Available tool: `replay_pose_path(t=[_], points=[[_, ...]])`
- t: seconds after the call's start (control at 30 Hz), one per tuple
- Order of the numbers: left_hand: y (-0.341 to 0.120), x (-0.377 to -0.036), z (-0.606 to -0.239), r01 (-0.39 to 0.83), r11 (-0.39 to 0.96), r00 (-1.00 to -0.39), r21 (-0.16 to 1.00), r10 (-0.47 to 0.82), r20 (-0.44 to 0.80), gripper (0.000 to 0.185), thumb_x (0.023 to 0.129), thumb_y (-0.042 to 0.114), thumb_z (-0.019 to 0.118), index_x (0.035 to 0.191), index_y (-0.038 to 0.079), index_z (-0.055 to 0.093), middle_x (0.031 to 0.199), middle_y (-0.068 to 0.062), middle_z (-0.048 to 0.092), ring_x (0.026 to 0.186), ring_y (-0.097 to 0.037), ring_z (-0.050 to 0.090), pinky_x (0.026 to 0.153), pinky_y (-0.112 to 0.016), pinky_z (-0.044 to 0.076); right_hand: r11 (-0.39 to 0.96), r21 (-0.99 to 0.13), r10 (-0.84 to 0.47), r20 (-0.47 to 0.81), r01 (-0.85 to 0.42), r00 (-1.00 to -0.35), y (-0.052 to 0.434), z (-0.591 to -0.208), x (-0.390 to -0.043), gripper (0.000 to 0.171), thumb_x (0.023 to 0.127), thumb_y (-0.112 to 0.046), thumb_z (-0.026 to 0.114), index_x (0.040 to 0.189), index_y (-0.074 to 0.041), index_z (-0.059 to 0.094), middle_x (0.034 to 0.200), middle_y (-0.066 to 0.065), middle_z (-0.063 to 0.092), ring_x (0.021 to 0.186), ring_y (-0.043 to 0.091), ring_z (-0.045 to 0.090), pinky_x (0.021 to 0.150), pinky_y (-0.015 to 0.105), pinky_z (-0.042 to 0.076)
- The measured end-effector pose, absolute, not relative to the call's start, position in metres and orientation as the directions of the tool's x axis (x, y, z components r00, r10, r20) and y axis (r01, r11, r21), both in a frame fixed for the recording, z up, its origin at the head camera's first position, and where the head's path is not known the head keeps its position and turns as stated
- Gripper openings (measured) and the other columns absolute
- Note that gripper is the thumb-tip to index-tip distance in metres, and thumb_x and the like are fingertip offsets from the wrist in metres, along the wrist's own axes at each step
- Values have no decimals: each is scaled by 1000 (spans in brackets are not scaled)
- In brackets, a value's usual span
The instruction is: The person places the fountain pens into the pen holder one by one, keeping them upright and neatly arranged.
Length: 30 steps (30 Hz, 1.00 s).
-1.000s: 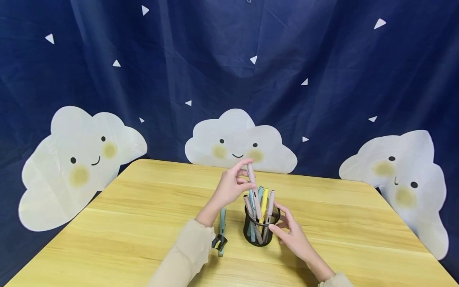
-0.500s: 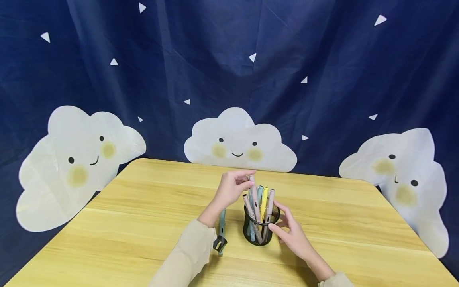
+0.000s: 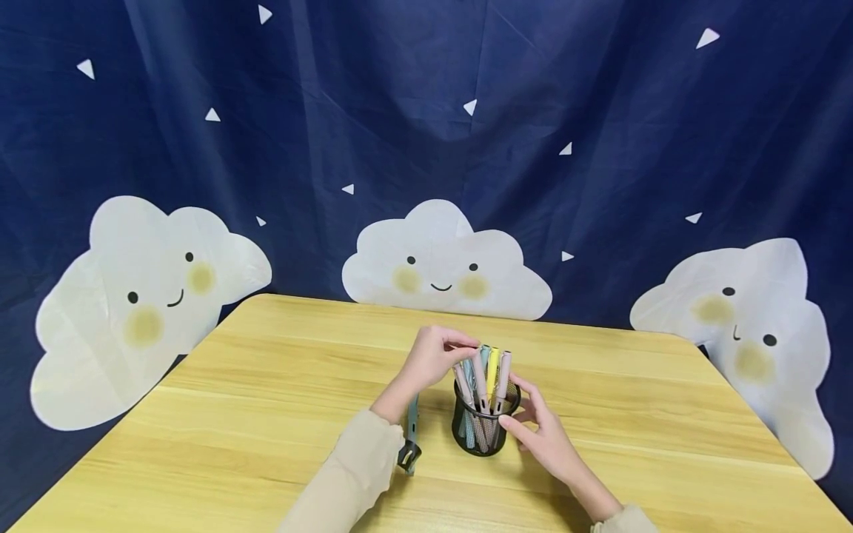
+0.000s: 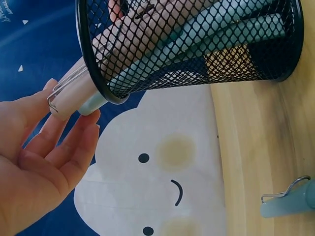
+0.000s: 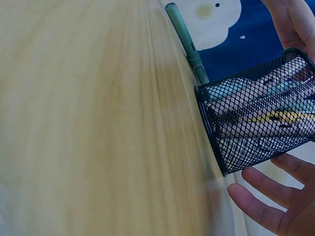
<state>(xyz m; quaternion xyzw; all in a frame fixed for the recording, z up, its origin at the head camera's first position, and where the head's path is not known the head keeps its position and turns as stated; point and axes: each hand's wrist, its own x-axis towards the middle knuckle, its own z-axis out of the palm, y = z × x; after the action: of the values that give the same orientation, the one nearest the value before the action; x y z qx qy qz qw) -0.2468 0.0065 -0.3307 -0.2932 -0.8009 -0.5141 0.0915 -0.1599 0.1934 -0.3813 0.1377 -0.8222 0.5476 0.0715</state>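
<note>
A black mesh pen cup (image 3: 474,435) stands on the wooden table (image 3: 266,385) and holds several pens, pink, blue and yellow. My left hand (image 3: 436,359) is over the cup, with thumb and fingertips lightly pinching the top end of a pink pen (image 3: 478,385) standing in it. In the left wrist view that pen's clip end (image 4: 64,98) lies between thumb and forefinger of the left hand (image 4: 44,157). My right hand (image 3: 541,433) rests against the cup's right side with relaxed fingers. Its fingers (image 5: 266,206) spread beside the cup (image 5: 256,128).
A teal pen (image 3: 413,426) with a clip lies on the table just left of the cup, beside my left sleeve (image 3: 346,474). It also shows in the wrist views as the teal pen (image 4: 288,202) (image 5: 184,39). A dark blue cloud-print cloth (image 3: 440,148) hangs behind.
My left hand has come down, lowering the pink pen from above the cup into it among the others. The right hand has stayed at the cup.
</note>
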Motion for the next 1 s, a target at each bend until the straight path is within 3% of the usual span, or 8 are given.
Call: replay_pose_path(t=[0.37,0.63,1.0], points=[[6,-246,-334,585,393,-792,710,465,395,13,80,13,67,89,5,71,102,-10,63,97,-20,56,68,-19,47,360,-883,-149,264,-301,-953,194,-382,-160,57,84,-7,60,134,-8,34,113,25,54,78,22,57,49,37,50],[5,-248,-335,588,384,-792,711,451,412,15,81,14,66,92,5,70,99,-6,64,94,-19,57,66,-19,48,363,-876,-158,277,-317,-948,196,-385,-163,57,84,-6,60,134,-7,33,113,26,54,76,22,57,48,37,49],[1,-250,-339,577,376,-802,725,430,415,21,84,13,62,101,1,65,96,-9,64,89,-17,58,70,-21,48,329,-893,-151,270,-306,-951,205,-409,-176,59,84,-12,62,135,-21,34,117,18,54,78,18,58,46,34,49]])
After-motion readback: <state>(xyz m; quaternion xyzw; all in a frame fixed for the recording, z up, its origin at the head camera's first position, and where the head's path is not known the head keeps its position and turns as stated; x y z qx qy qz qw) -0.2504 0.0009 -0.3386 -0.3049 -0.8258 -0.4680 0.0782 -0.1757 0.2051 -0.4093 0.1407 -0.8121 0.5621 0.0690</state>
